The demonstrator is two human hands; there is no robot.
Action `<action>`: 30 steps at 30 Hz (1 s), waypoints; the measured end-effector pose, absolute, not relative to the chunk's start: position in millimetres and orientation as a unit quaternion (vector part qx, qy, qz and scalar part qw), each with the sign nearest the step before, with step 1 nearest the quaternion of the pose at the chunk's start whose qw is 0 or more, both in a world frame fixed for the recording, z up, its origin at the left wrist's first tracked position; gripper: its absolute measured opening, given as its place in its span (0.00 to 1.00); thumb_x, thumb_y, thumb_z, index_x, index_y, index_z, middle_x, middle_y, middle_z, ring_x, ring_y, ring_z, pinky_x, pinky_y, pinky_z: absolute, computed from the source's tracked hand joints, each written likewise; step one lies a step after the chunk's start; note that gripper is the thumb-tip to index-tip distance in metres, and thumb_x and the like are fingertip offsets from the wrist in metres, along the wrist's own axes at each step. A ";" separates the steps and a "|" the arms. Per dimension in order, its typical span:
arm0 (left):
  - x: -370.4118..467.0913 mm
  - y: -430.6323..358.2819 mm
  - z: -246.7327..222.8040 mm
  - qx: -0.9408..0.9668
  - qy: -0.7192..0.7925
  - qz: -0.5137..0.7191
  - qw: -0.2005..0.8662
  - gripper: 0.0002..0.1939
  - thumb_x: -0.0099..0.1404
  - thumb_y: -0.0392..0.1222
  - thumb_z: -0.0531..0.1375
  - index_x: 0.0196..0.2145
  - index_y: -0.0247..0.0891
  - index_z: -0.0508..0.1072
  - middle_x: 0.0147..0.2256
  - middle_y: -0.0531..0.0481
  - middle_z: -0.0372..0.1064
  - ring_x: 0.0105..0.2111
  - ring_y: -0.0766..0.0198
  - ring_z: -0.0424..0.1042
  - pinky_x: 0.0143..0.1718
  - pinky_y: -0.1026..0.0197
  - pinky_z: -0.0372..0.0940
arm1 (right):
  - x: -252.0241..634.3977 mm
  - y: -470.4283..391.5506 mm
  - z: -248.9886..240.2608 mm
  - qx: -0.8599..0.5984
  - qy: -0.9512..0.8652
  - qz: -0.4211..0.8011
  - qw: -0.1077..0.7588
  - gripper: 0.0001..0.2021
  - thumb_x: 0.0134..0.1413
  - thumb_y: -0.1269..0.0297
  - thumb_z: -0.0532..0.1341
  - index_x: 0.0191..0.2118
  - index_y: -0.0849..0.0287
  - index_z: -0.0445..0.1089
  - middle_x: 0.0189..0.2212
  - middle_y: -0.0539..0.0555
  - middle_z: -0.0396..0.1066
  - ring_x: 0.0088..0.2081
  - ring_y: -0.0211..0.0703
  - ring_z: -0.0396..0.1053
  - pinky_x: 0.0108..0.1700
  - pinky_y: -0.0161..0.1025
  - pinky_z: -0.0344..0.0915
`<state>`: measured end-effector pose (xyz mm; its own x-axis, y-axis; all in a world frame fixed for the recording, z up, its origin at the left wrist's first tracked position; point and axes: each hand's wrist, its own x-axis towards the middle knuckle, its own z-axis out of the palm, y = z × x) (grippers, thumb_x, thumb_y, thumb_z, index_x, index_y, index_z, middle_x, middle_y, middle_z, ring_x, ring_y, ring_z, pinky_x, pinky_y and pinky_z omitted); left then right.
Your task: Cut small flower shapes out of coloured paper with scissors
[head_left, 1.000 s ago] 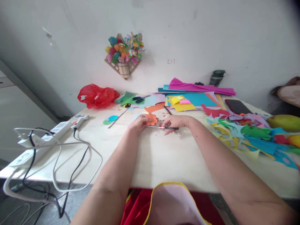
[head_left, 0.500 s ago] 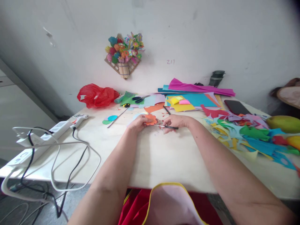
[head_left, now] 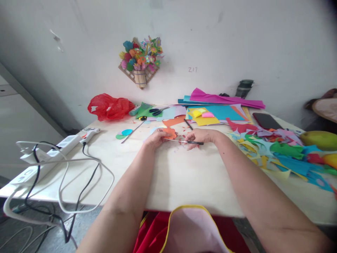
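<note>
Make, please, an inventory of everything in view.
Paper flower: 1, orange, left fingers
Scissors: 2, dark-handled; right fingers, far side
Paper sheets: many, mixed, far side
Scraps: many, mixed, right
Discs: 2, blue and green, left
Bag: 1, red, far left
Power strip: 1+, white, left
Cables: several, black, white, left
Phone: 1, dark, right
Bottle: 1, dark, back right
Bouquet: 1, multicoloured, wall
Table: 1, pale, centre
Left hand, right hand: 2, bare, centre

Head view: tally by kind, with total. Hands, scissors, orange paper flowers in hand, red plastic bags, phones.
Hands: 2 (left hand, right hand)
Scissors: 2 (held scissors, table scissors)
Orange paper flower in hand: 1
Red plastic bag: 1
Phone: 1
Total: 7
</note>
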<state>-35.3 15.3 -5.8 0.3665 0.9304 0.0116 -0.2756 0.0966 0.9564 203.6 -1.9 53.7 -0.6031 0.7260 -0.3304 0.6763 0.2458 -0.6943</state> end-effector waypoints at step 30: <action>-35.1 17.2 -6.0 0.530 0.323 0.433 0.654 0.13 0.39 0.36 0.69 0.27 0.31 0.81 0.28 0.42 0.78 0.31 0.58 0.75 0.38 0.58 0.65 | 199.2 -6.7 56.8 -0.464 -0.777 0.422 0.053 0.31 0.19 0.43 0.77 0.32 0.60 0.77 0.25 0.49 0.71 0.24 0.34 0.64 0.27 0.34 0.64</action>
<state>-35.1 17.2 -6.0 0.4163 0.9085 0.0361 -0.2235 0.0637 0.9726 199.2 -6.7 56.8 -0.5634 0.7659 -0.3097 0.6762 0.2121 -0.7055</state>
